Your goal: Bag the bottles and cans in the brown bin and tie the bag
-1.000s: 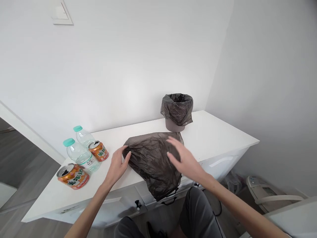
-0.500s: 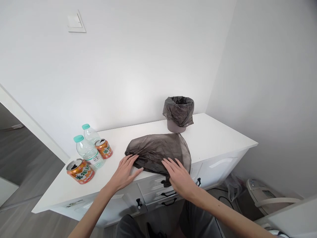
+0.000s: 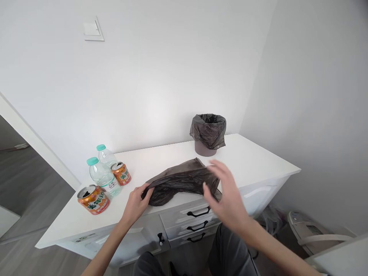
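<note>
A dark, see-through plastic garbage bag [image 3: 178, 183] lies bunched along the front of the white cabinet top. My left hand [image 3: 138, 201] pinches its left end between thumb and fingers. Over the bag's right end, my right hand [image 3: 225, 193] is raised with thumb and fingers apart, slightly blurred; it is near the plastic, and I cannot tell whether it touches. Behind the bag stands a small trash bin [image 3: 205, 148], lined with a similar dark bag [image 3: 208, 132] folded over its rim.
At the left stand two clear bottles with teal caps, one in front [image 3: 103, 176] and one behind [image 3: 106, 155], and two opened orange cans, one nearer [image 3: 94, 200] and one farther [image 3: 121, 174]. Black-handled drawers [image 3: 184, 214] sit below. A pale appliance [image 3: 312, 230] is at lower right.
My left hand has gone from lying flat on the bag to gripping its left end. My right hand has lifted. The bag's near edge has been folded up and back, into a narrower bundle.
</note>
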A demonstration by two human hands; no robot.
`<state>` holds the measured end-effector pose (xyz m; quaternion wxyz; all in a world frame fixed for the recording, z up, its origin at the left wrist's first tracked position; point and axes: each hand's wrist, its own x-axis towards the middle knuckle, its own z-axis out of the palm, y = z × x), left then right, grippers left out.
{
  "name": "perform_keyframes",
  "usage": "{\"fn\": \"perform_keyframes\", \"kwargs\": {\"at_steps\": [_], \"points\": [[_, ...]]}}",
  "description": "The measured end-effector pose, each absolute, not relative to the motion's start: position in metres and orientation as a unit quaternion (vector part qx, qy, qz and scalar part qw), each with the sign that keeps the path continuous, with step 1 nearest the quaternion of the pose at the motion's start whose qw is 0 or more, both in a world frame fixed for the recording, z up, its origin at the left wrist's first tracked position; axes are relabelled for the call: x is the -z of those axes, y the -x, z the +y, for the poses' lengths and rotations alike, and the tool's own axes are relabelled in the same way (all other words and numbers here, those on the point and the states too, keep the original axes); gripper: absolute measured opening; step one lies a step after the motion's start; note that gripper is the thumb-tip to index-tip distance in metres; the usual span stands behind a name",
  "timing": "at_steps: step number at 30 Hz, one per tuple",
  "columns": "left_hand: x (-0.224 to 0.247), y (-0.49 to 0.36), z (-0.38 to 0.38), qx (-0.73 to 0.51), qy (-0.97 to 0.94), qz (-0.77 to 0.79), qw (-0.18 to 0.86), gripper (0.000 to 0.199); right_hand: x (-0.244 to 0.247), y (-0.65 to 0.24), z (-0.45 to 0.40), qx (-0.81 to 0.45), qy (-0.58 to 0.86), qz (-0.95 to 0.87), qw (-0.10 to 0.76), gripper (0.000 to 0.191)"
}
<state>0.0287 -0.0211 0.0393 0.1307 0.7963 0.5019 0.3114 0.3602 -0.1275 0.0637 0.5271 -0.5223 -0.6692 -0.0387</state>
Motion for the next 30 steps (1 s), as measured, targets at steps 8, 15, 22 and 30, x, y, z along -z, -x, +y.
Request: {"fn": "perform_keyframes", "kwargs": {"at_steps": [8,15,22,30], "points": [[-0.029,-0.035,-0.01,-0.371,-0.678,0.553,0.311,0.058,-0.037,-0.283,-0.111,0.083,0.353,-0.877,0.315,0.059],[-0.013,-0.005,-0.016,-0.318,-0.775,0.541,0.081,0.05,-0.01,-0.311,-0.028,0.074,0.473,-0.841,0.253,0.055],[-0.003,0.023,-0.023,-0.24,-0.824,0.513,-0.02,0.043,0.015,-0.373,0.017,0.013,0.561,-0.81,0.169,0.056],[-0.024,-0.003,-0.039,-0.227,-0.778,0.575,0.109,0.053,0.005,-0.362,-0.01,-0.058,0.509,-0.809,0.287,0.072]]}}
